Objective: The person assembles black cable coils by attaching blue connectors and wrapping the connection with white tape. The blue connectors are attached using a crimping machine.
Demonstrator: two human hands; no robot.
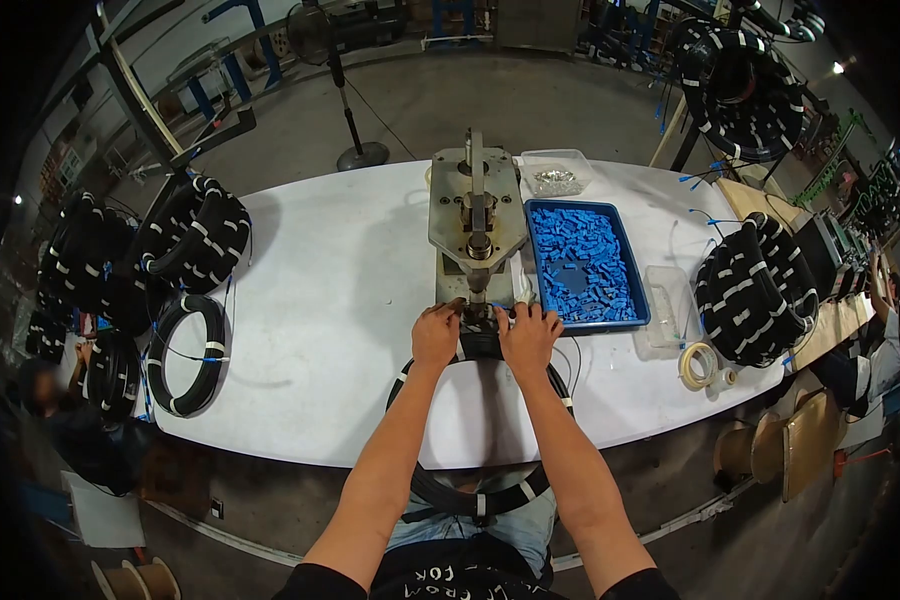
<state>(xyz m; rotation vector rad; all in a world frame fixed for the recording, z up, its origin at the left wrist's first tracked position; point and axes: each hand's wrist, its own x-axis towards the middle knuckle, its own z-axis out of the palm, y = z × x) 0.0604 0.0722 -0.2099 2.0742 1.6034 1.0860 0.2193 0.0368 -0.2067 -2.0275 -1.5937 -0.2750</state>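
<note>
A metal bench press (477, 205) stands upright on the white table, its lever pointing up. At the foot of its ram, my left hand (436, 335) is closed, fingertips pinched on a thin cable end at the die. From the other side my right hand (530, 338) also pinches the cable there, with a speck of blue by its thumb. The fingers hide most of the cable end. Below both hands, a coil of black cable (481, 503) with white tape bands hangs over the table edge onto my lap.
Right of the press sit a blue tray (642, 290) of small blue connectors, clear plastic boxes (667, 310) and tape rolls (698, 366). Taped cable coils lie at the left (187, 355) and right (758, 290). A fan (361, 156) stands behind the table; a person (75, 420) is at far left.
</note>
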